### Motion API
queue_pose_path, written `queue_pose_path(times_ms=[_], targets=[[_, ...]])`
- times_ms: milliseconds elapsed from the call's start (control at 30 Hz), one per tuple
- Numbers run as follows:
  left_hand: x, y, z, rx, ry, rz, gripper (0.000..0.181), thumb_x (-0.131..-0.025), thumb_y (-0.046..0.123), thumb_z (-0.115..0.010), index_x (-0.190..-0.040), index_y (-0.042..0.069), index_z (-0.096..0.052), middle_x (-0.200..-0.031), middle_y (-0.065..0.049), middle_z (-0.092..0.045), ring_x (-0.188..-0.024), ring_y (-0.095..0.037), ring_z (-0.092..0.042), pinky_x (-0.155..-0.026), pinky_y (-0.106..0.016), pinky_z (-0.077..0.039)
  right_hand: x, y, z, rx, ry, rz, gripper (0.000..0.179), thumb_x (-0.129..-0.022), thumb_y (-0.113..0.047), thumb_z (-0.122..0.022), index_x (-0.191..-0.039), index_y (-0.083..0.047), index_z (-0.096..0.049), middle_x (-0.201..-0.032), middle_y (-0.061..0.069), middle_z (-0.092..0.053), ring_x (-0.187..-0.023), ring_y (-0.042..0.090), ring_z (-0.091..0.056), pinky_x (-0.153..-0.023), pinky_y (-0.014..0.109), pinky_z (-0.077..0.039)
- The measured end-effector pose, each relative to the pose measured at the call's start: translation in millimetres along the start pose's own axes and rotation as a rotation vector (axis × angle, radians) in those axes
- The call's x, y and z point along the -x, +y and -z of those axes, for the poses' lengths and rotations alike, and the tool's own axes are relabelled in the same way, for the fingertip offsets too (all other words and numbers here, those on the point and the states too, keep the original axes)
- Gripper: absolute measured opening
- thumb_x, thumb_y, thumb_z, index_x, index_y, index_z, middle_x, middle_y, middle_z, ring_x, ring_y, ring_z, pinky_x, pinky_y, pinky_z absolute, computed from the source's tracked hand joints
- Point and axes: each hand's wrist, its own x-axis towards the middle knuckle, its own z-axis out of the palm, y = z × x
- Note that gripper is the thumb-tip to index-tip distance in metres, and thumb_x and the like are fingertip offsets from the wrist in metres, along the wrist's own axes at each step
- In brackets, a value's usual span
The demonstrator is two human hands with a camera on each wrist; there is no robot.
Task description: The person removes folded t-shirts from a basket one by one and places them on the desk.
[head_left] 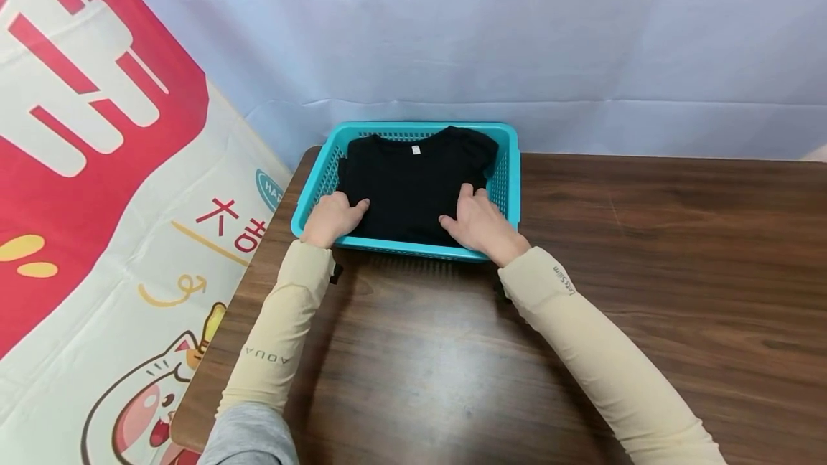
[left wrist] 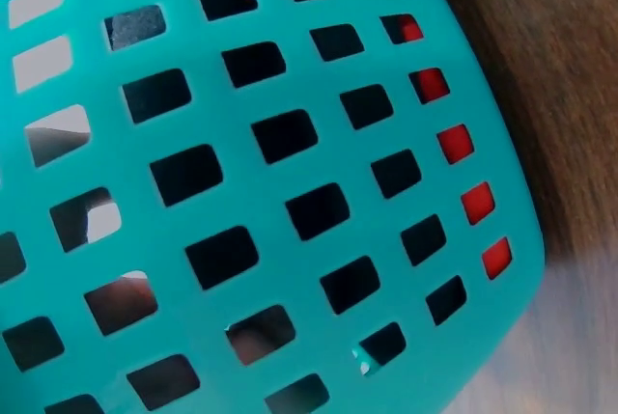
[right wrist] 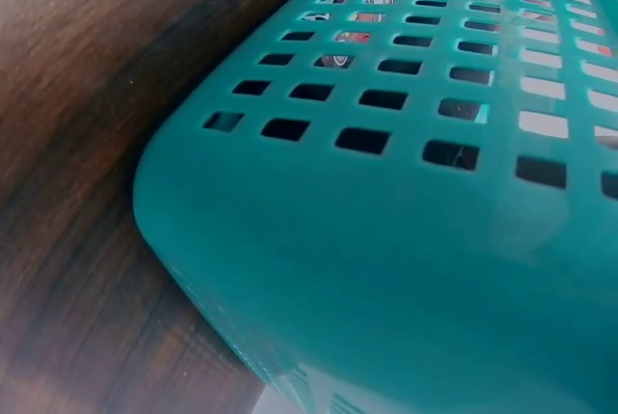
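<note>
Black shirt [head_left: 413, 181] in basket [head_left: 514, 181], right hand [head_left: 481, 222] relaxed atop, left hand [head_left: 332, 219] alongside, grip unclear

Solid black on the shirt [head_left: 407, 189], with a small white tag [head_left: 416, 150] at the neck. Bright turquoise on the basket [head_left: 413, 247], patterned with rows of rectangular holes. Dark brown with streaky wood grain across the surface [head_left: 646, 250]. Pale cream on the arm sleeves [head_left: 607, 350], printed with small dark lettering; mottled light grey on the clothing [head_left: 248, 436] above the left one. Pale bluish lilac on the backdrop [head_left: 517, 34]. White and bold red on the banner [head_left: 155, 135], with yellow spots [head_left: 22, 247] and a pink-cheeked white cat [head_left: 142, 411].
</note>
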Motion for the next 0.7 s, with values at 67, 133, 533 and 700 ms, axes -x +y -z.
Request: queue_pose_path(times_ms=[67,133,533,700], targets=[[0.0,-1.5,0.0,0.011,-0.005,0.004,0.049,-0.099,0.049,-0.042,-0.089,0.003,-0.056,-0.069,-0.009,-0.044,-0.060,-0.025,-0.048,-0.055,-0.035,-0.040,0.1,0.4,0.1,-0.028,0.006,0.016,0.076,-0.098,-0.033,-0.051,-0.150,0.007,-0.013,-0.146,0.033,-0.031,-0.109,0.039,-0.055,-0.093,0.049,-0.048],[-0.4,-3.7,-0.1,0.029,-0.007,0.008,0.050,-0.099,0.049,-0.042,-0.088,0.003,-0.056,-0.069,-0.010,-0.043,-0.059,-0.024,-0.046,-0.055,-0.035,-0.039,0.5,0.9,0.5,-0.062,0.010,0.034,0.076,-0.098,-0.030,-0.053,-0.152,0.004,-0.012,-0.150,0.030,-0.028,-0.121,0.038,-0.050,-0.100,0.050,-0.045],[-5.4,-10.2,7.5,0.283,-0.070,-0.003,0.071,-0.103,0.041,-0.040,-0.154,-0.001,-0.014,-0.158,-0.022,-0.020,-0.142,-0.038,-0.031,-0.111,-0.051,-0.035,1.7,0.6,2.3,-0.081,-0.023,0.086,0.078,-0.085,-0.016,-0.072,-0.149,-0.003,-0.030,-0.145,0.027,-0.026,-0.112,0.034,-0.050,-0.091,0.045,-0.048],[-6.1,-9.1,8.5,0.363,-0.061,0.016,0.061,-0.103,0.039,-0.040,-0.147,-0.002,-0.026,-0.147,-0.026,-0.032,-0.130,-0.038,-0.040,-0.105,-0.047,-0.039,1.4,3.5,2.0,-0.032,0.000,0.123,0.055,-0.089,-0.004,-0.059,-0.141,0.002,-0.041,-0.141,0.028,-0.030,-0.108,0.034,-0.050,-0.085,0.042,-0.047]])
